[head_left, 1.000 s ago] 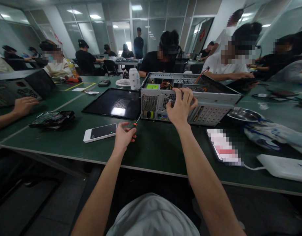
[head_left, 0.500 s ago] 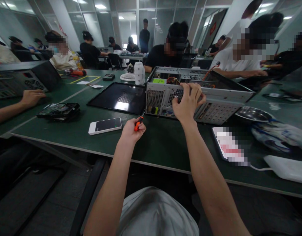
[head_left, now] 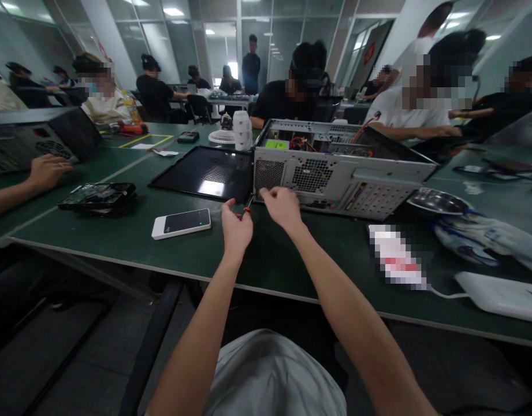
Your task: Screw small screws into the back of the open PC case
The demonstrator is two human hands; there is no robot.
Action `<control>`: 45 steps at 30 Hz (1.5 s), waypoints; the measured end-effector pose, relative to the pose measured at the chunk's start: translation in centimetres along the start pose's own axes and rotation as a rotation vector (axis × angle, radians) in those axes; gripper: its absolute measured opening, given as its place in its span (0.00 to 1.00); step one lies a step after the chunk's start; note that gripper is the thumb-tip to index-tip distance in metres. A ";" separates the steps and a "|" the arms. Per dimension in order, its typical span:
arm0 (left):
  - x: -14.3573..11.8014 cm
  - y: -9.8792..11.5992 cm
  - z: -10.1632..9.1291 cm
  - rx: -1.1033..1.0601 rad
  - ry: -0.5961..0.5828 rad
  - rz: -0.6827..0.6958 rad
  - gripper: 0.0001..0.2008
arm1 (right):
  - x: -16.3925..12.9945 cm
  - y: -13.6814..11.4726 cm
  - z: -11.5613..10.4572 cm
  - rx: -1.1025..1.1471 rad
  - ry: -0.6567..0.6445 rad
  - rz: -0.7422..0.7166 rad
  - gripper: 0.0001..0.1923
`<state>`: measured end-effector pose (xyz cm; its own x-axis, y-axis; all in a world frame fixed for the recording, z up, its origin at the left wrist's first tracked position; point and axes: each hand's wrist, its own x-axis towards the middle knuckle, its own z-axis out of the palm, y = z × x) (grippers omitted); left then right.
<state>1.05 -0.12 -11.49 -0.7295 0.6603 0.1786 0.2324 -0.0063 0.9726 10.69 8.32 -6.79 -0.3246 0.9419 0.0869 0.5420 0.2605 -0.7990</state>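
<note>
A desktop computer case (head_left: 374,173) lies on its side with its back panel facing me and its upper side uncovered. My left hand (head_left: 237,228) is closed around a screwdriver (head_left: 247,210) with an orange and black handle, mostly hidden by the fingers. Its thin shaft points up toward the case's lower left corner. Right beside it, my right hand (head_left: 283,209) has its fingers curled together in front of the panel's lower left part; whatever they pinch is hidden. Left of the case lies a black side panel (head_left: 188,173), flat on the table.
A white device with a dark screen (head_left: 185,222) and a stack of hard drives (head_left: 99,198) lie to the left. On the right are a metal bowl (head_left: 439,199), a phone (head_left: 395,260) and a white power bank (head_left: 499,294). Co-workers sit around; one person's hand (head_left: 49,170) rests at far left.
My right hand has left the middle of the back panel and come down left to its lower corner, fingers now drawn together. My left hand has shifted slightly up and turned on the screwdriver.
</note>
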 end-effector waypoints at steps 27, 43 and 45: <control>-0.7 2.1 -4.7 -0.205 -0.295 -0.462 0.08 | -0.7 -0.8 3.1 0.623 -0.459 0.296 0.17; -1.0 2.9 -4.2 -0.535 -0.278 -0.677 0.12 | -0.8 -0.6 2.9 0.659 -0.442 0.285 0.12; -0.7 3.2 -4.9 -0.572 -0.358 -0.788 0.17 | -0.7 -0.5 2.7 0.646 -0.451 0.278 0.11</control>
<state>-0.84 -4.23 -7.76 -0.2865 0.8160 -0.5021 -0.6360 0.2299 0.7366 8.53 6.91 -8.07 -0.5986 0.7425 -0.3006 0.1420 -0.2709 -0.9521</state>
